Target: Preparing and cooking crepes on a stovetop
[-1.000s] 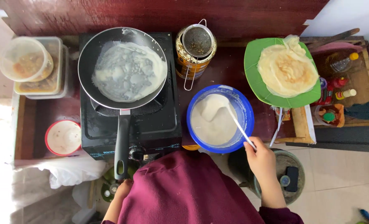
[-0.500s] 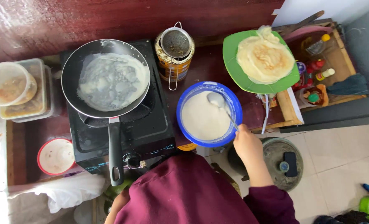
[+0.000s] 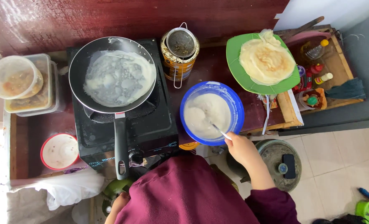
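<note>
Table: a dark red wooden top (image 3: pixel 217 66) carries everything, set against a dark red wall.
Stove: a black single-burner stove (image 3: pixel 151 128) sits left of centre on the table.
Pan: a black frying pan (image 3: pixel 78 66) rests on the stove, its handle pointing toward the person; a thin pale crepe (image 3: pixel 120 79) covers most of its base.
Green plate: a green plate (image 3: pixel 234 62) at the far right holds a stack of cooked, browned crepes (image 3: pixel 267 60).
Blue bowl: a blue bowl (image 3: pixel 237 108) stands just right of the stove, near the front edge, filled with white batter (image 3: pixel 201 114).
Containers: clear plastic tubs with lids (image 3: pixel 24 85) sit at the far left, well apart from the bowl.
Tin and strainer: a gold tin (image 3: pixel 178 64) stands between pan and plate, with a small mesh strainer (image 3: pixel 181 42) lying on top.
Red bowl: a small red-rimmed bowl (image 3: pixel 60 151) sits left of the stove front.
Right hand: the right hand (image 3: pixel 242 149) is at the bowl's near rim, fingers curled tight round the handle of a metal ladle (image 3: pixel 217 130).
Ladle: its shaft slants from the fingers into the batter; the scoop end is sunk in it.
Left hand: the left hand (image 3: pixel 119 203) is low beside the body, below the pan handle and apart from it; whether its fingers are closed cannot be told.
</note>
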